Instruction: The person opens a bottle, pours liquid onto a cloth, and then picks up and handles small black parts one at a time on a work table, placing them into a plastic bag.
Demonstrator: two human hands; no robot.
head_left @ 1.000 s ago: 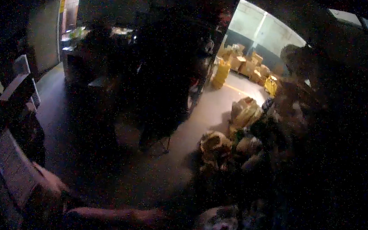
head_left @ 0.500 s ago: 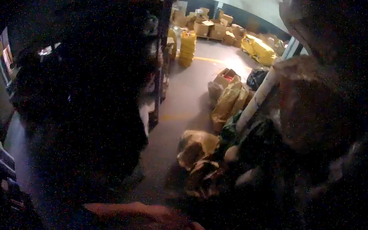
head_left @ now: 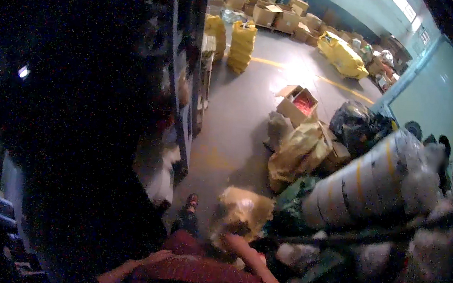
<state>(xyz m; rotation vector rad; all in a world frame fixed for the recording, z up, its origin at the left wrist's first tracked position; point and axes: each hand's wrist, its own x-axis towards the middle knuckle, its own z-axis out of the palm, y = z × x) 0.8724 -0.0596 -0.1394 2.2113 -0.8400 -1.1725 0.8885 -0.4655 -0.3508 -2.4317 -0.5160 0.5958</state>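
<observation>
1. Down at the lower edge, the right hand (head_left: 228, 241) lies at the end of a bare forearm that slants up and leftward. It touches, or all but touches, the crumpled yellow plastic sack (head_left: 244, 209). The fingers are lost in dimness, so I cannot tell whether they are spread or closed.
2. The left hand (head_left: 112, 280) shows only as a pale blur beside the red cloth garment (head_left: 197, 265). Whether it grips anything cannot be told.
3. The yellow sack sits on the grey concrete floor (head_left: 238, 137), just ahead of the red garment, with a dark shoe (head_left: 191, 201) close at its left.
4. Handling that sack well would likely call for taking hold of gathered plastic near its top rather than the slack side, and for keeping clear of the shoe. The light is poor, so feel would count for more than sight.
5. Rightward lies a big pale film-wrapped roll with yellow stripes (head_left: 365, 184).
6. Beyond the yellow sack stand a larger slumped yellow bag (head_left: 297, 149), a black plastic bag (head_left: 358, 122) and an open cardboard box with red contents (head_left: 297, 102).
7. At the left a dark metal shelf rack (head_left: 188, 82) rises, and a stack of yellow bundles (head_left: 242, 46) stands farther off.
</observation>
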